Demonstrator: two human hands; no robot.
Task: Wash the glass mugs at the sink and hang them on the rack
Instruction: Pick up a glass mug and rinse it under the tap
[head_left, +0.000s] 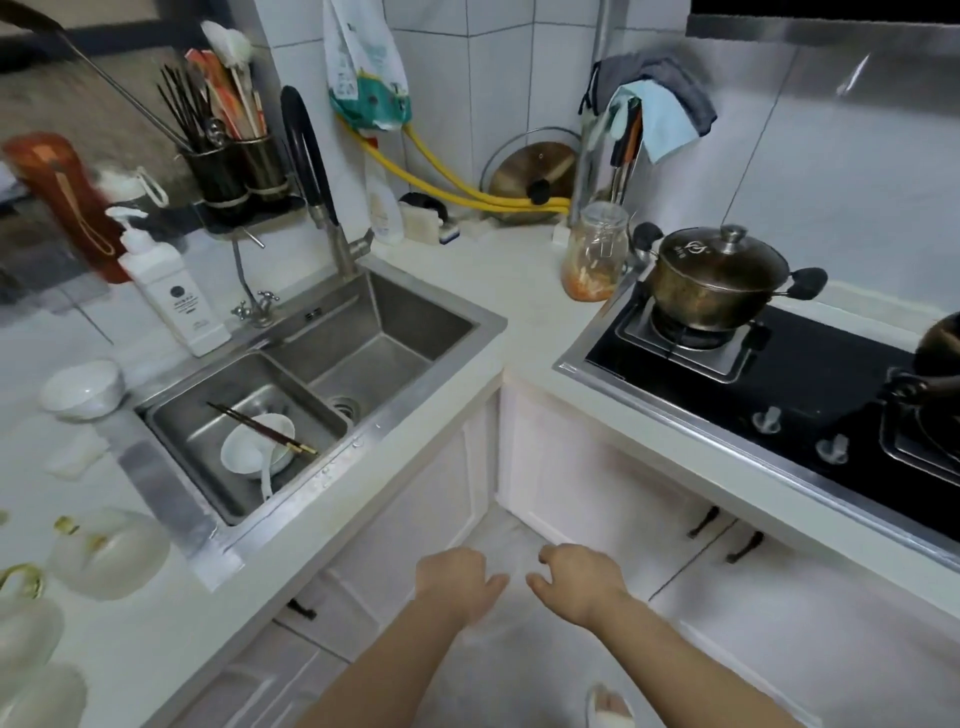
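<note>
Left hand and right hand hang low before the cabinets, seemingly loose-fingered, holding nothing.

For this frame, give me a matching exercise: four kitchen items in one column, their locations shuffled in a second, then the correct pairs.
Items:
1. Dark wooden chopsticks
2. Brass-coloured lidded metal pot
3. White pump soap bottle
4. Light blue cloth

Locations:
A. Hanging on the tiled wall
B. Across the white bowl in the left basin of the steel sink
C. On a burner of the black gas stove
D. Standing on the counter behind the sink's left basin

Pairs: 1-B, 2-C, 3-D, 4-A
</note>
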